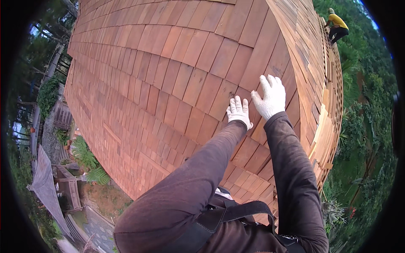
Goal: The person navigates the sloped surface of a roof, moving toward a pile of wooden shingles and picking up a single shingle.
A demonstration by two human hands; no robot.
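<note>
Overlapping rows of reddish-brown wooden shingles (190, 84) cover the sloping roof under me. My left hand (238, 111), in a white knit glove, lies flat on the shingles with its fingers stretched upward. Just right of it and a little farther up the slope is my right hand (271, 97), gloved the same way. Its fingers are extended and the thumb is spread toward the left. Both palms face the roof, and neither hand holds anything. Dark smudges mark the shingles close to the fingertips. A dark strap (249, 208) crosses my body below my arms.
Beyond the ridge at right, paler wooden strips (322, 122) run along the other slope. A person in a yellow top (337, 21) bends over its far end. Far below at left are a small grey roof (46, 181), a stone path (99, 225) and plants. Trees fill the right side.
</note>
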